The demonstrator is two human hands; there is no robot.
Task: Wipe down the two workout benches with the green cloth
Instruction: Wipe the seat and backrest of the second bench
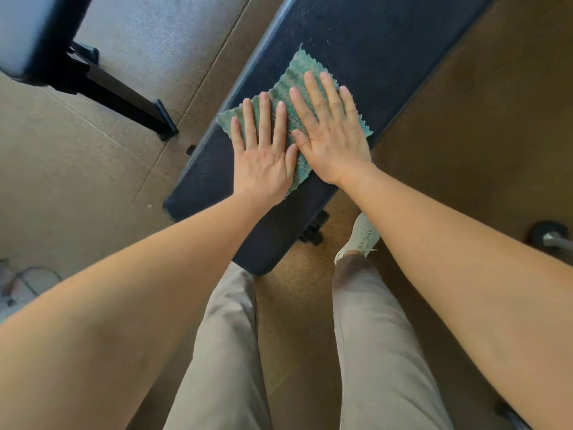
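Pressing or gripping, those hands? — K

Pressing: left hand (pixel 263 156) and right hand (pixel 335 141) lie side by side, fingers straight and spread, palms flat so the green cloth (pixel 294 76) slides without bunching (my read). It's ribbed, ragged-edged, spread on the near bench (pixel 387 41) pad. The second bench (pixel 28 35) is beyond, upper left. — M

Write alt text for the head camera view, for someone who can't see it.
A person's left hand and right hand press flat, side by side, on a green microfibre cloth spread on a dark padded workout bench. A second dark bench stands at upper left on the brown floor; beige trousers and a pale shoe show below.
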